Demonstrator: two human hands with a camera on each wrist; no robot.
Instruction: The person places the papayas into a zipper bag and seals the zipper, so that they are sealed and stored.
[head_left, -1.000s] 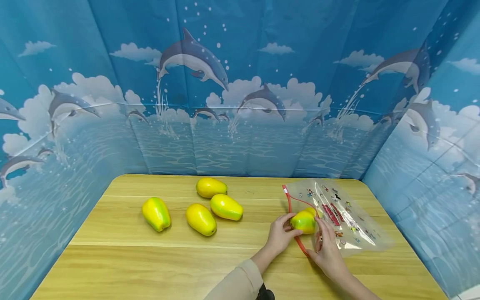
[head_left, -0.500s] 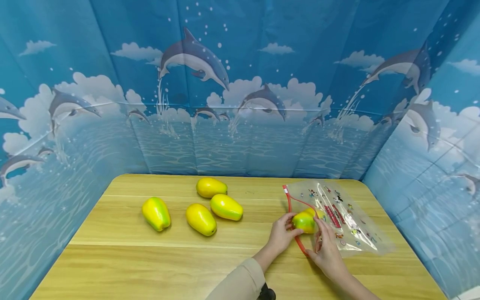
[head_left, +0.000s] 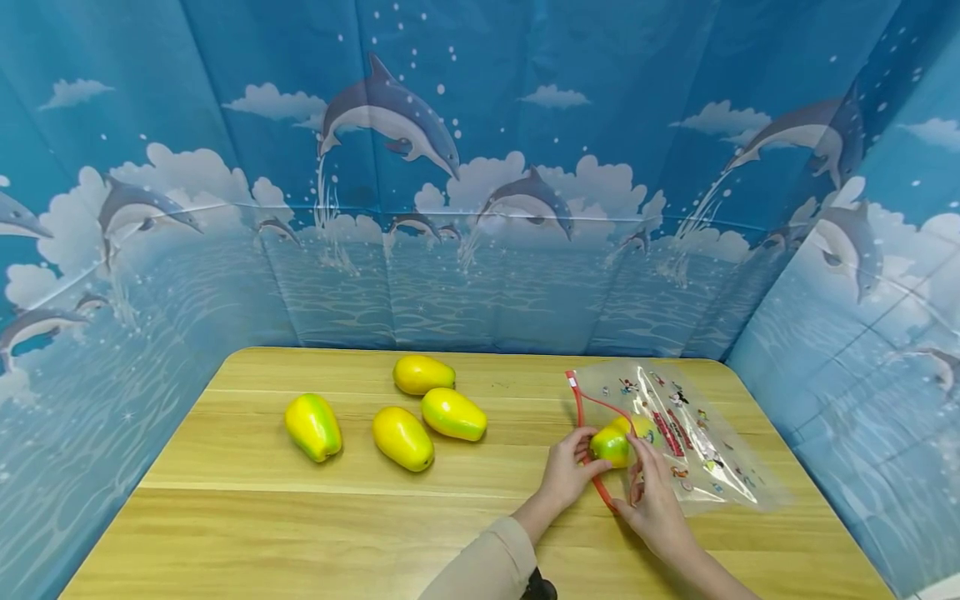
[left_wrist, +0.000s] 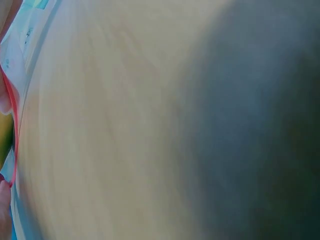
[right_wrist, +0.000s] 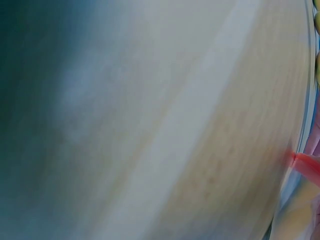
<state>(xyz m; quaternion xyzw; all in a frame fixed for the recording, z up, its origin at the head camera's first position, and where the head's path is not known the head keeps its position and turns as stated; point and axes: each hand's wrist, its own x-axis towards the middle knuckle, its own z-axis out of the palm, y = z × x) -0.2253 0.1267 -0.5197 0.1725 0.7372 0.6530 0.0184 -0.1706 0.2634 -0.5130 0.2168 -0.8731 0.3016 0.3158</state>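
Head view: the fingers of the left hand [head_left: 566, 472] grip one fruit [head_left: 617, 444], partly inside the bag [head_left: 720, 450] whose red rim [head_left: 579, 407] the right hand's [head_left: 655, 504] fingers pinch; should that rim slip, it could snag the fruit. Count five fruits, four others [head_left: 402, 439] left of the fingers, and one bag. Left wrist, then right wrist: edge slivers only, grip unclear.

Left hand [head_left: 566, 472]: thumb opposed to curved fingers. Right hand [head_left: 655, 502]: near left, fingers bent; visible forearm [head_left: 708, 572] bare.
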